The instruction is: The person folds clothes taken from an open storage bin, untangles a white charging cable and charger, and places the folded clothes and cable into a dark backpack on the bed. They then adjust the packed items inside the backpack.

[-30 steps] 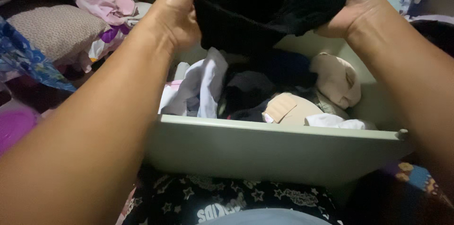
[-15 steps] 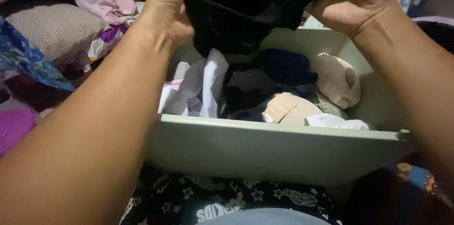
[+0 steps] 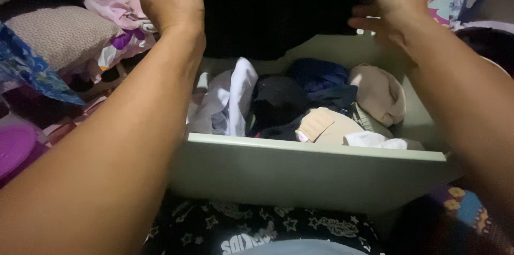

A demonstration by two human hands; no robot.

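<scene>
Count: two hands, left hand (image 3: 171,3) and right hand (image 3: 399,0), on one black garment (image 3: 278,14) above one pale green drawer (image 3: 316,172). In the drawer: one white garment (image 3: 230,99) at the left edge, two dark pieces (image 3: 300,91) mid, two beige items (image 3: 375,94) toward the right edge, one small white piece (image 3: 372,140) at the front edge. Outside, left of the drawer: one grey knitted cushion (image 3: 59,35), one pink garment (image 3: 115,8).

Clothes (image 3: 300,105) in drawer (image 3: 316,172); pillow (image 3: 61,32) left; garment (image 3: 278,8) above.
</scene>
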